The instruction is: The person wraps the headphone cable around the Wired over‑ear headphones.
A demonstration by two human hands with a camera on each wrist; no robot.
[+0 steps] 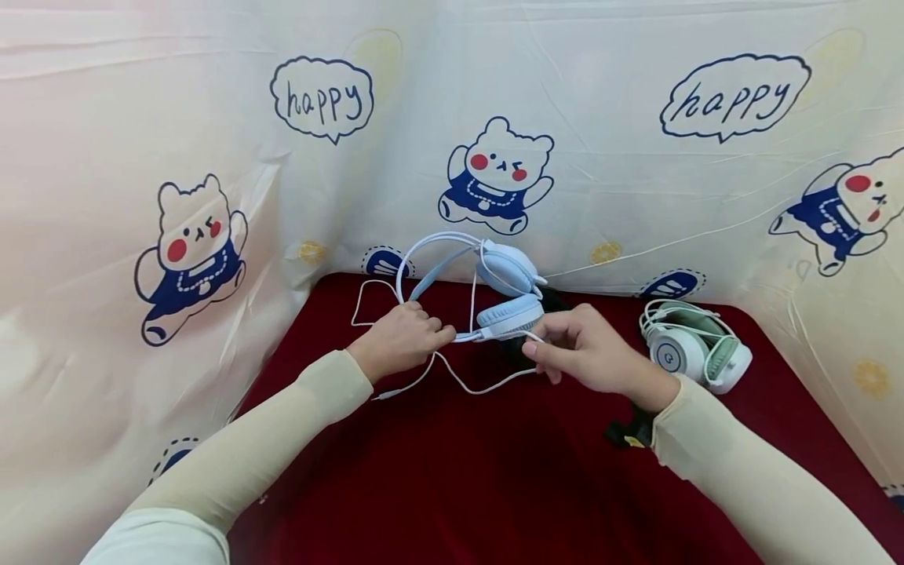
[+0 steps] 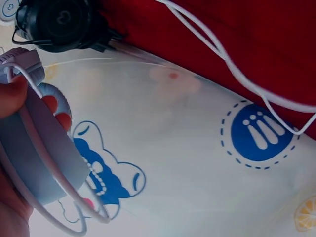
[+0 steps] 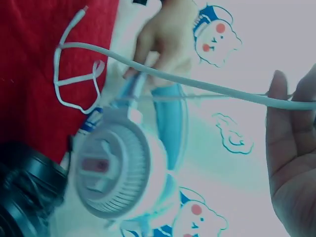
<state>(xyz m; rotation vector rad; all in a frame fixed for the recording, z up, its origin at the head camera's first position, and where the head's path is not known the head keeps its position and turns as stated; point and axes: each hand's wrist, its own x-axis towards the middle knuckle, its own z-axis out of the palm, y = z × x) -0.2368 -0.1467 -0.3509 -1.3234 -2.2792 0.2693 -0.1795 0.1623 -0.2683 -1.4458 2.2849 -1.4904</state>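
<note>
White over-ear headphones with light-blue padding [image 1: 508,271] are held sideways above the red-covered table, ear cups to the right. My left hand [image 1: 404,339] grips their headband, fingers curled round it; the left wrist view shows the blue pad [image 2: 54,153] beside those fingers. Between thumb and fingers, my right hand [image 1: 593,345] pinches the white cable [image 3: 197,88], just right of the lower ear cup. The cable stretches across the right wrist view, and a loop of it hangs below the headphones. Its plug [image 1: 381,396] lies on the red cloth at the left.
Black headphones [image 2: 61,22] lie behind the held pair, mostly hidden in the head view. White-and-green headphones [image 1: 695,349], cable wrapped about them, rest at the table's right. A printed curtain [image 1: 600,196] walls in the back and sides. Red cloth [image 1: 487,479] covers the table.
</note>
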